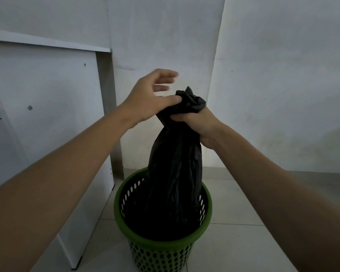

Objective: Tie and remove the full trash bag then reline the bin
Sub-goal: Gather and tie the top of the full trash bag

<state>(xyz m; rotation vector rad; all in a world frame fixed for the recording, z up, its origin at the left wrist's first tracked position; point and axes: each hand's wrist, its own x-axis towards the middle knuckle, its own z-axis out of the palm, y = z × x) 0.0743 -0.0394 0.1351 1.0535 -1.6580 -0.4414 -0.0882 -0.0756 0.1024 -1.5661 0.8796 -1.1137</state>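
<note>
A black trash bag (175, 173) stands stretched upward out of a green perforated bin (161, 250) on the tiled floor. My right hand (198, 122) grips the bag's gathered neck in a fist, with a crumpled tuft of plastic sticking out above it. My left hand (153, 97) is just left of the neck. Its thumb touches the bunched plastic and its fingers are spread and relaxed above it. The bag's lower part is still inside the bin.
A white cabinet (47, 114) stands close on the left of the bin, its side panel reaching the floor. White walls meet in a corner behind the bin. Pale floor tiles (243, 203) extend to the right.
</note>
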